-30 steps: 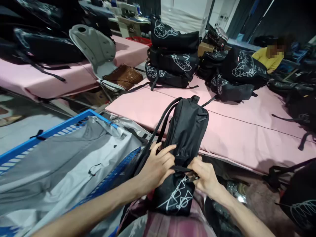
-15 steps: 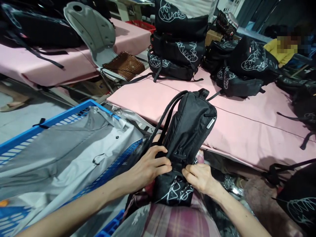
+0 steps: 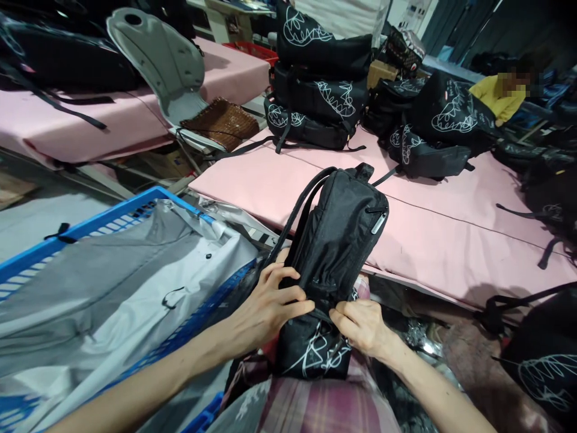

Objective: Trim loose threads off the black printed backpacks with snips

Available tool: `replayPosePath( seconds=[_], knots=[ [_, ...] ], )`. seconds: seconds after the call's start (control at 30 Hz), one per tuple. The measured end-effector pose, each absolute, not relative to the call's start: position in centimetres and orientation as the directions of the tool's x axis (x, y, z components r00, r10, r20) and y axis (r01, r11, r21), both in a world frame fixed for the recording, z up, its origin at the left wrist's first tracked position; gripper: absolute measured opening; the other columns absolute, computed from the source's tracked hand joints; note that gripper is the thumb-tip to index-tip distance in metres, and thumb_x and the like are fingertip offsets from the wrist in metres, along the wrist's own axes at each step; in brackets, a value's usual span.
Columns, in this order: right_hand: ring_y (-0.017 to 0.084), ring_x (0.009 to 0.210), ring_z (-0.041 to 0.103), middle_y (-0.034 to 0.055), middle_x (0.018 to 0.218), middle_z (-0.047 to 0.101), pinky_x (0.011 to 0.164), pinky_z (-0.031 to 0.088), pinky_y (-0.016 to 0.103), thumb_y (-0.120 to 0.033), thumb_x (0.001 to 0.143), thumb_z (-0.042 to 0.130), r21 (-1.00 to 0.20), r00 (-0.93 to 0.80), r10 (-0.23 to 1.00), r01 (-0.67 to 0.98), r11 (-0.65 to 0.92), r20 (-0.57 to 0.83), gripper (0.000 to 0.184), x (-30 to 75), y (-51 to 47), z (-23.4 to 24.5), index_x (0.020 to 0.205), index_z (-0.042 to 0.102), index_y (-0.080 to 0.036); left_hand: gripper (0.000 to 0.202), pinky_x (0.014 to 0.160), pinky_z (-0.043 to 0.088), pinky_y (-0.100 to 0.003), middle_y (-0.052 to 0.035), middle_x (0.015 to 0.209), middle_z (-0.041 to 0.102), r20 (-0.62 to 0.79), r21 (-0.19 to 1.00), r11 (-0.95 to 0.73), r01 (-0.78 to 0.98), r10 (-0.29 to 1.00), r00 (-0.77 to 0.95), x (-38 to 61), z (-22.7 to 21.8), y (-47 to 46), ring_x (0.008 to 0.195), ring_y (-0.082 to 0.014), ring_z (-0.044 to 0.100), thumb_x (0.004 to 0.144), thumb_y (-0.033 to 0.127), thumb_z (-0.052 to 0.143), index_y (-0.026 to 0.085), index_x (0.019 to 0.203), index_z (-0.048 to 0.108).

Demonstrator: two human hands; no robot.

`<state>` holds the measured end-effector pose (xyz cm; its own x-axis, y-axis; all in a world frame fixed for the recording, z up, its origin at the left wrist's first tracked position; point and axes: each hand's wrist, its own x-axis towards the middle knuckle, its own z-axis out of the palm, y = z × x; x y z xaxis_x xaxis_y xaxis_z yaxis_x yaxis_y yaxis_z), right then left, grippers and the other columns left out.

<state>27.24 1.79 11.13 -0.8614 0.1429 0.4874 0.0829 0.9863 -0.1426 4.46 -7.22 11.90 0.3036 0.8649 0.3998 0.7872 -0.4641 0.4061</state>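
A black backpack (image 3: pixel 340 234) with white line drawings stands on end on my lap, its top leaning onto the pink table (image 3: pixel 433 228). My left hand (image 3: pixel 265 304) grips its left side near the black shoulder straps (image 3: pixel 300 213), fingers curled over the fabric. My right hand (image 3: pixel 363 328) is closed in a pinch on a small black part at the backpack's lower side; I cannot make out what that part is. The two hands almost touch.
A blue crate (image 3: pixel 106 222) lined with grey plastic stands at my left. Stacks of black backpacks (image 3: pixel 322 90) lie at the back of the pink table. A grey chair (image 3: pixel 166 66) stands between the tables. A person in yellow (image 3: pixel 498 99) sits far right.
The backpack has turned slightly, so a silver zipper pull shows near its top. My right hand has shifted left, closer to my left hand. My view has tilted down a little.
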Motion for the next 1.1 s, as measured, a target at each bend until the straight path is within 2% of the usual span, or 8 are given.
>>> replayPosePath(
  seconds=[0.23, 0.37, 0.5, 0.6, 0.7, 0.8, 0.97, 1.1],
  knots=[
    [0.011, 0.057, 0.049, 0.0041, 0.079, 0.062, 0.051, 0.033, 0.024, -0.011, 0.092, 0.028, -0.250, -0.881, 0.193, 0.089, 0.964, 0.432, 0.029, 27.6, 2.0, 10.8, 0.099, 0.057, -0.013, 0.032, 0.102, 0.024, -0.038, 0.0010, 0.099, 0.064, 0.375, 0.452, -0.496, 0.742, 0.860, 0.346, 4.8, 11.5, -7.4, 0.108, -0.0169, 0.044, 0.082, 0.003, 0.038, 0.023, 0.092, 0.061],
    [0.011, 0.061, 0.055, 0.0068, 0.098, 0.066, 0.051, 0.036, 0.025, -0.011, 0.090, 0.035, -0.198, -0.934, 0.165, 0.105, 0.975, 0.318, 0.025, 27.7, 2.4, 12.3, 0.104, 0.056, -0.015, 0.025, 0.105, 0.023, -0.043, 0.0004, 0.094, 0.065, 0.363, 0.426, -0.491, 0.760, 0.862, 0.354, 5.5, 11.4, -7.7, 0.101, -0.0166, 0.050, 0.082, 0.004, 0.039, 0.020, 0.084, 0.058],
    [0.012, 0.059, 0.058, 0.0107, 0.128, 0.054, 0.047, 0.036, 0.025, -0.009, 0.083, 0.045, -0.108, -0.964, 0.255, 0.246, 0.963, 0.077, 0.018, 26.7, 2.4, 14.4, 0.091, 0.058, -0.016, 0.025, 0.105, 0.027, -0.043, 0.0002, 0.087, 0.064, 0.340, 0.406, -0.459, 0.790, 0.879, 0.335, 5.6, 11.6, -7.7, 0.103, -0.0174, 0.050, 0.080, 0.002, 0.040, 0.019, 0.084, 0.058],
    [0.013, 0.053, 0.059, 0.0112, 0.131, 0.051, 0.043, 0.035, 0.024, -0.004, 0.076, 0.046, -0.069, -0.917, 0.377, 0.388, 0.919, -0.126, 0.021, 25.4, 2.3, 15.5, 0.089, 0.058, -0.016, 0.028, 0.105, 0.029, -0.044, -0.0003, 0.095, 0.064, 0.339, 0.395, -0.468, 0.791, 0.874, 0.348, 5.4, 11.9, -7.6, 0.107, -0.0179, 0.048, 0.080, 0.001, 0.040, 0.020, 0.090, 0.058],
    [0.014, 0.053, 0.061, 0.0108, 0.133, 0.049, 0.043, 0.037, 0.025, -0.001, 0.072, 0.044, -0.048, -0.886, 0.413, 0.432, 0.901, -0.212, 0.029, 24.5, 2.5, 15.9, 0.092, 0.057, -0.017, 0.033, 0.104, 0.031, -0.045, -0.0009, 0.104, 0.064, 0.336, 0.376, -0.463, 0.803, 0.875, 0.347, 5.2, 11.9, -7.6, 0.115, -0.0200, 0.043, 0.079, 0.000, 0.040, 0.021, 0.097, 0.058],
    [0.017, 0.057, 0.063, 0.0093, 0.134, 0.049, 0.043, 0.038, 0.026, -0.001, 0.069, 0.044, -0.023, -0.894, 0.391, 0.405, 0.914, -0.219, 0.035, 24.3, 2.9, 16.0, 0.098, 0.057, -0.017, 0.031, 0.101, 0.033, -0.043, -0.0002, 0.110, 0.063, 0.343, 0.345, -0.431, 0.834, 0.885, 0.316, 5.2, 12.0, -7.8, 0.121, -0.0227, 0.035, 0.081, 0.002, 0.042, 0.021, 0.100, 0.058],
    [0.016, 0.062, 0.063, 0.0102, 0.126, 0.056, 0.046, 0.038, 0.025, 0.000, 0.073, 0.043, -0.040, -0.937, 0.311, 0.321, 0.946, -0.162, 0.032, 25.3, 3.1, 15.5, 0.096, 0.056, -0.017, 0.021, 0.101, 0.031, -0.047, 0.0013, 0.128, 0.055, 0.345, 0.243, -0.318, 0.916, 0.911, 0.225, 5.6, 12.1, -8.1, 0.127, -0.0268, 0.029, 0.082, 0.009, 0.050, 0.022, 0.093, 0.061],
    [0.013, 0.065, 0.060, 0.0079, 0.108, 0.062, 0.050, 0.037, 0.025, -0.004, 0.077, 0.047, -0.112, -0.961, 0.270, 0.276, 0.955, -0.066, 0.024, 26.3, 3.2, 14.9, 0.096, 0.055, -0.016, 0.014, 0.104, 0.027, -0.049, -0.0001, 0.121, 0.060, 0.375, 0.226, -0.288, 0.931, 0.907, 0.190, 5.8, 12.3, -7.9, 0.128, -0.0266, 0.030, 0.080, 0.017, 0.058, 0.022, 0.092, 0.063]
  ],
)
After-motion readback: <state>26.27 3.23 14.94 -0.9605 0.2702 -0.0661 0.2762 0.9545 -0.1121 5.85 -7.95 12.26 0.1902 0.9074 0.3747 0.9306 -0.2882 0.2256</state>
